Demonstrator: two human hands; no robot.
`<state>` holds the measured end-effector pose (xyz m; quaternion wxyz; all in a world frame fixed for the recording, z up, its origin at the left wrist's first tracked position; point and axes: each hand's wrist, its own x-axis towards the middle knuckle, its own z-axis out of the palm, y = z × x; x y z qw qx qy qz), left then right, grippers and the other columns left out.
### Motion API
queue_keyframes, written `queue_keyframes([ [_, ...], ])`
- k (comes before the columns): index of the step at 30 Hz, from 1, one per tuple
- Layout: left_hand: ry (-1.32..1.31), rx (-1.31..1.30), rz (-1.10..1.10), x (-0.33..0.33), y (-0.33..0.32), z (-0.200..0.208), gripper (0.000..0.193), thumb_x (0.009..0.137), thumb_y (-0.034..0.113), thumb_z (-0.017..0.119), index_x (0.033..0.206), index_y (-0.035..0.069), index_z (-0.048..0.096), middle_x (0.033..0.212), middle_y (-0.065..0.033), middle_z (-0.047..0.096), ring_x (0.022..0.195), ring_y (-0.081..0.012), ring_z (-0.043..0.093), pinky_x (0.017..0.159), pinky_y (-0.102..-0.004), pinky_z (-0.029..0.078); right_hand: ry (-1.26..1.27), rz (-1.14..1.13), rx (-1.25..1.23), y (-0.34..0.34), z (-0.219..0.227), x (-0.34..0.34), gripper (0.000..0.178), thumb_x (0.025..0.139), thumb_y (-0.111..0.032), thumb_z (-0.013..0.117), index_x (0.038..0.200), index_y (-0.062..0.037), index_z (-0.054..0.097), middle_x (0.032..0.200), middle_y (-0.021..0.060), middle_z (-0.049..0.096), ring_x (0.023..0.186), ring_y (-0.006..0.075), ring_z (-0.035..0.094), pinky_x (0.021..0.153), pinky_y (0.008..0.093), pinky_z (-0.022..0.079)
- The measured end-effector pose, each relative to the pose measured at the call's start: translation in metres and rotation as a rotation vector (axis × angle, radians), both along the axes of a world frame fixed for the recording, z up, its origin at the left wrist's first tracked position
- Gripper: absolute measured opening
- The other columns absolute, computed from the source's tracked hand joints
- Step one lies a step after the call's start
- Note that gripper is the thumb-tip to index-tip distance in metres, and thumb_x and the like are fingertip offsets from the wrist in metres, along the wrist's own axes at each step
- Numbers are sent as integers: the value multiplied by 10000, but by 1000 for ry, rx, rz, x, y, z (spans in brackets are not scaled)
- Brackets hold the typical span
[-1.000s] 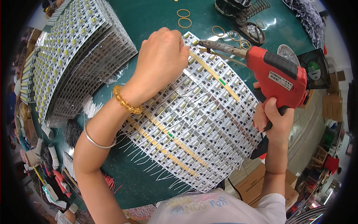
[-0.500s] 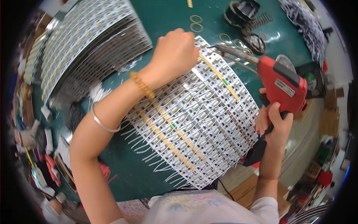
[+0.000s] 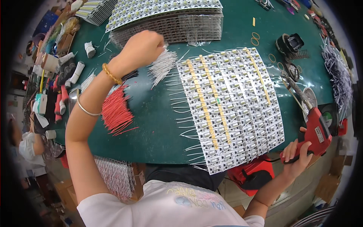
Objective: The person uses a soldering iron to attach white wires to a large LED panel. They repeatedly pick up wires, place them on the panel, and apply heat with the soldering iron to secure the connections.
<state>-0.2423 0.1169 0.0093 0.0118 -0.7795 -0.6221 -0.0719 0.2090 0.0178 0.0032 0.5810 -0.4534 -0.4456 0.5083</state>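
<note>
- Panel [image 3: 242, 117]: wide flat grid of small white bds, a bit skewed, on smooth green tbl [image 3: 151, 132]; near corner juts over tbl edge. Clock pos. below = from panel ctr.
- Thin white leads [image 3: 180, 111] fringe its 9 o'clock side; others curl loosely over its face. Three flat yellow strips [image 3: 205, 113] run down it.
- L hand [image 3: 145, 44]: approx 10 o'clock, off panel, curled like a fist by pile of straight white wires [image 3: 163, 66]; fingertips hidden, can't tell if gripping any.
- R hand [image 3: 298, 154]: 4 o'clock, wrapped round handle of red/blk plastic gun [image 3: 319, 126]; gun's metal tip near panel, not touching.
- Hands well apart.
- Red wires [image 3: 117, 108]: 9 o'clock, fanned heap.
- Stack [image 3: 166, 28]: 11 o'clock, thick block of similar panels.
- Rings [image 3: 255, 42]: 12–1 o'clock, thin, tan.
- Spring [image 3: 299, 55]: 2 o'clock, metal coil.
</note>
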Motion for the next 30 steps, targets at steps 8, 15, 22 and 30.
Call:
queue_keyframes([
  [8,99,-6,81,4,-7,-27,80,731,97,611,731,17,612,767,-139,611,840,-310,555,734,-412,449,-24,2,27,-18,3,5,462,950,-318,454,1211,59,397,466,7,365,321,97,358,357,241,335],
  [15,22,51,154,3,-5,-12,100,809,96,564,860,11,571,748,-166,606,709,-344,575,658,-420,445,-31,-44,70,-23,5,3,456,948,-304,462,1193,77,409,470,10,365,321,98,353,355,237,329],
  [22,-549,14,35,43,0,-4,85,904,98,496,898,15,509,674,-71,489,619,-147,456,591,-278,392,-32,-250,176,-30,-6,11,449,944,-268,478,1207,88,400,489,25,399,360,101,376,395,244,356],
  [30,-795,-181,-11,83,15,-14,55,899,63,505,875,16,518,597,26,422,525,-43,378,480,-199,322,-502,-621,-52,-4,2,47,249,868,-113,594,1067,33,563,539,3,480,397,64,418,374,216,307],
])
